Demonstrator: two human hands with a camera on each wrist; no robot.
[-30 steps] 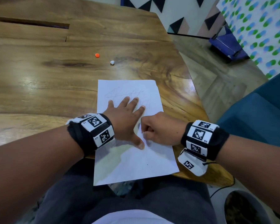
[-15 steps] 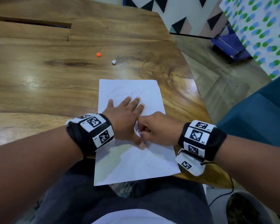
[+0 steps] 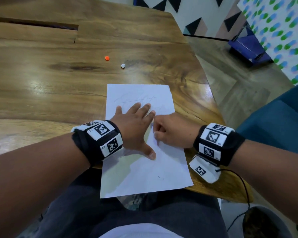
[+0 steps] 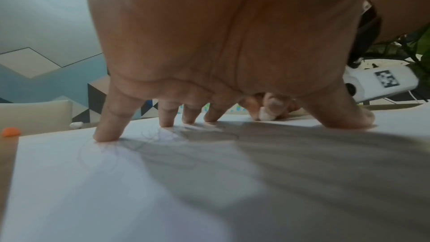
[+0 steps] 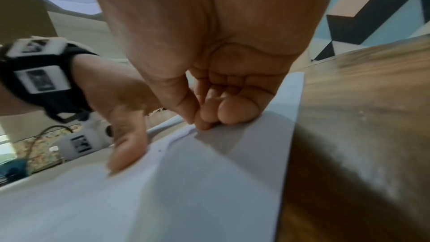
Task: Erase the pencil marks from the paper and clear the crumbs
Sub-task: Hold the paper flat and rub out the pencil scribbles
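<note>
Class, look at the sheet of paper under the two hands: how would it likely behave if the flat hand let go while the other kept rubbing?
The paper looks thin and floppy: its near end overhangs the table, so it would probably slide or crumple. The left hand presses it flat with spread fingers, likely to stop that. The right hand pinches a small white eraser, whose rubbing could drag the sheet.

You are sitting in what looks like a home living or play room: a glossy live-edge wooden table [image 3: 62, 86], wood-patterned floor [image 3: 234, 93], a wall painted with black, pink and teal triangles [image 3: 193, 16], a dotted green-and-blue curtain [image 3: 282, 31], and a teal upholstered seat [image 3: 279, 124] beside you.
</note>
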